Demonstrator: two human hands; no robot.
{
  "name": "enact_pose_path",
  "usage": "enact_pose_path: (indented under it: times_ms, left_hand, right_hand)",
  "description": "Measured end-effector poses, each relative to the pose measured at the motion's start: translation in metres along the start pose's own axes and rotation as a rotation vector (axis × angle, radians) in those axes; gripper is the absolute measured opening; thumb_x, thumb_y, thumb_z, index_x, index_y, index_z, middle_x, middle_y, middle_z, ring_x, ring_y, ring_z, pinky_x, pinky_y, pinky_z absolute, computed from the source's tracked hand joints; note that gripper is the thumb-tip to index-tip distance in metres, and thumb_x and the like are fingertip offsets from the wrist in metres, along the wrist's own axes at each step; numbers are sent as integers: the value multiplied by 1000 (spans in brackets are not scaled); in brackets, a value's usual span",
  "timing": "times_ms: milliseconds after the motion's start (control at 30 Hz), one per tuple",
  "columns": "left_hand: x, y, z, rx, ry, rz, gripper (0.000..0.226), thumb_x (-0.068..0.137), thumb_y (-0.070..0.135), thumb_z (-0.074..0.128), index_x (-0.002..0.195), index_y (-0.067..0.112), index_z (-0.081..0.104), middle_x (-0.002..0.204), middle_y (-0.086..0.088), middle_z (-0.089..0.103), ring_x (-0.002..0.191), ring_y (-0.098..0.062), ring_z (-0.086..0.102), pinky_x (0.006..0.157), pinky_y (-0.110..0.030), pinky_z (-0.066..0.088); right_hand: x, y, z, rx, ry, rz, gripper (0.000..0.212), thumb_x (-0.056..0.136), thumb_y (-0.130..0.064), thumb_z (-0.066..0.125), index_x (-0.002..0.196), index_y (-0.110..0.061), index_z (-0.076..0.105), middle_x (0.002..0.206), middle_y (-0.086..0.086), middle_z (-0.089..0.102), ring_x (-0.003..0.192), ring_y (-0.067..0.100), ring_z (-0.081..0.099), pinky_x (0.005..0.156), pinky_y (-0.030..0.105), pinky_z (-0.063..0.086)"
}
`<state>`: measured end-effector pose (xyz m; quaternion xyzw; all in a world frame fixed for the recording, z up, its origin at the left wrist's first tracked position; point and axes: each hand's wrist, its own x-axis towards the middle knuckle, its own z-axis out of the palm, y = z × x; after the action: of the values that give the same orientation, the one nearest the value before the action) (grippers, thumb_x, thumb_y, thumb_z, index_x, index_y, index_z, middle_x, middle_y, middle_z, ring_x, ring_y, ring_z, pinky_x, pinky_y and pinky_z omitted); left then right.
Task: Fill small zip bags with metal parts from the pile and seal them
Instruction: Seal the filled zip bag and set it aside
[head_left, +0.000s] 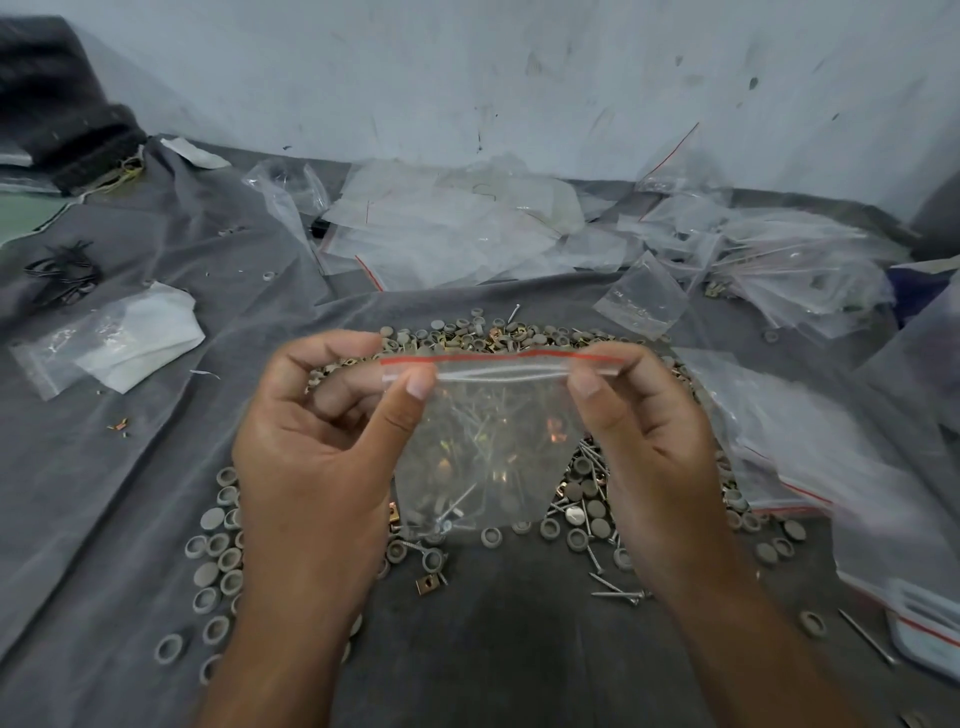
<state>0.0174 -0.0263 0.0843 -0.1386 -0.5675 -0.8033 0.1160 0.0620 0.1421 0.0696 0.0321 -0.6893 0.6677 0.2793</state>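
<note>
Left hand (317, 441) and right hand (649, 441) each pinch a top corner of the bag (488, 441); its red-striped zip edge runs level left-right, mouth up, above the pile (587, 499).

Small clear zip bag (488, 441) with red strip, held up by both top corners: left hand (317, 436) pinching one, right hand (649, 441) the other. Screws and small parts inside. Below, pile of metal parts (582, 499) on grey cloth (130, 467). Beyond, heap of empty bags (457, 223).
</note>
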Motion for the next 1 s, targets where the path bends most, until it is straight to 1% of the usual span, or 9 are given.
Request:
enact_pose_path:
  times_ms: [233, 367, 500, 600, 667, 733, 867, 933, 1000]
  left_hand:
    - [-1, 1, 0, 30, -27, -2, 28, 78, 19, 74, 96, 27, 54, 77, 2, 75, 76, -8, 70, 73, -17, 53]
    - [-3, 2, 2, 26, -43, 0, 30, 79, 16, 74, 92, 29, 51, 78, 1, 76, 77, -7, 71, 71, -15, 52]
    - [-3, 5, 4, 18, -57, -10, 39, 77, 21, 80, 102, 27, 50, 81, 0, 76, 73, -7, 68, 67, -14, 51]
    - [-4, 5, 7, 18, -135, -22, 51, 76, 25, 85, 112, 25, 48, 94, -3, 78, 86, -13, 73, 71, -18, 54]
    - [-7, 3, 9, 46, -160, -3, 55, 73, 22, 86, 113, 25, 48, 93, -3, 78, 89, -17, 75, 73, -21, 56]
    - [-8, 3, 10, 71, -163, 19, 51, 72, 21, 82, 111, 30, 51, 89, -1, 78, 86, -15, 75, 71, -19, 56]
    - [-7, 4, 7, 95, -154, 39, 47, 73, 25, 81, 109, 33, 53, 88, 1, 77, 79, -11, 74, 65, -14, 54]
    - [-7, 4, 6, 113, -156, 42, 46, 76, 27, 85, 108, 36, 52, 90, 0, 77, 81, -12, 74, 67, -15, 54]
    - [-7, 3, 6, 126, -164, 43, 43, 75, 30, 83, 105, 39, 52, 92, -2, 76, 85, -16, 74, 72, -21, 56]
  right_hand:
    - [-1, 0, -1, -41, 17, 2, 9, 94, -38, 64, 98, -34, 71, 88, -7, 71, 83, 6, 64, 74, 19, 52]
    - [-2, 0, -1, -67, 11, -5, 9, 95, -39, 62, 96, -33, 70, 87, -9, 68, 82, 5, 62, 72, 18, 51]
    - [-1, -2, 1, 0, 49, 2, 12, 93, -38, 62, 97, -31, 71, 86, -9, 70, 81, 3, 62, 72, 15, 50]
    - [-2, -5, 4, 16, 36, -17, 11, 93, -35, 61, 96, -31, 71, 85, -11, 69, 80, 0, 62, 71, 14, 49]
    - [-5, -6, 8, 27, 8, -34, 9, 94, -31, 60, 94, -32, 69, 84, -13, 70, 79, -2, 63, 70, 12, 49]
    - [-7, -7, 10, 53, -12, -38, 9, 94, -28, 60, 94, -31, 68, 84, -15, 71, 78, -4, 64, 69, 10, 49]
    - [-6, -10, 8, 55, -41, -21, 7, 91, -33, 67, 98, -34, 68, 90, -7, 72, 83, 6, 66, 75, 18, 52]
    - [-7, -11, 7, 62, -53, -13, 15, 86, -33, 76, 99, -35, 67, 94, -2, 72, 84, 12, 68, 71, 21, 56]
    - [-8, -12, 7, 67, -50, -11, 20, 83, -33, 80, 98, -34, 66, 95, 0, 72, 83, 14, 69, 65, 21, 57]
